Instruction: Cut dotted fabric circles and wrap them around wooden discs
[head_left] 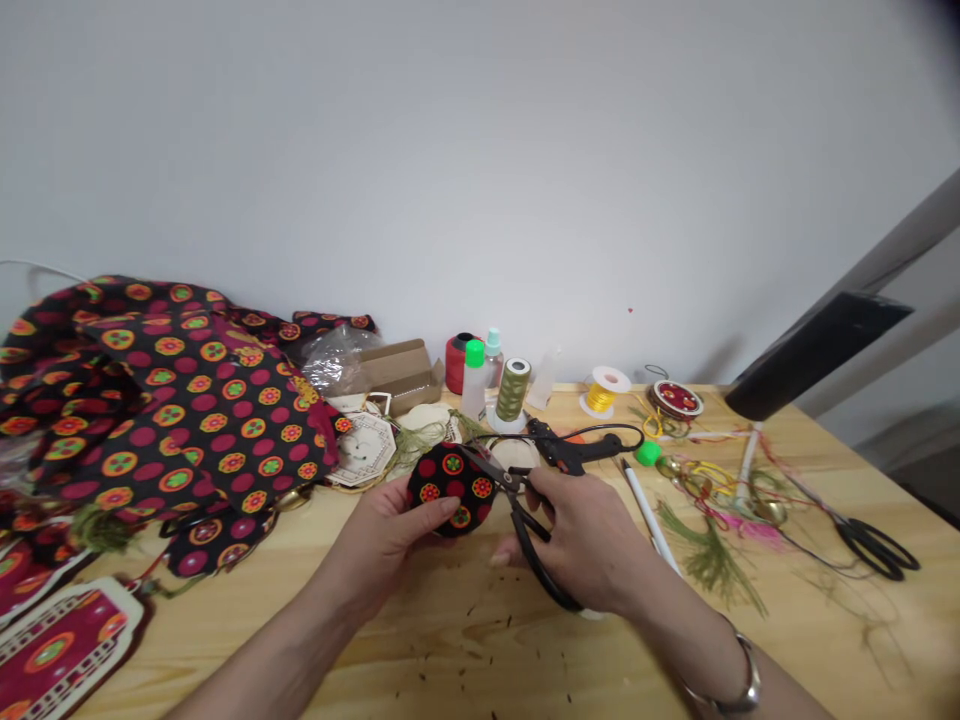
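My left hand (397, 530) grips a round disc of black patterned fabric (452, 490) by its lower left side, thumb on top. The disc carries red dots and orange-green flower motifs. Black-handled scissors (525, 512) are in my right hand (592, 525), with fingers through the handles. Their blades lie against the upper right edge of the disc; whether they cut into it I cannot tell. Small dark scraps (491, 660) are scattered on the wooden table (420, 620) below my hands.
Matching patterned cloth (217, 400) is heaped at the left. Behind my hands stand a green-capped bottle (474, 380), an olive thread spool (514, 390) and a black glue gun (574, 447). To the right lie a white pen (649, 515), green tassels (712, 555) and other scissors (874, 545).
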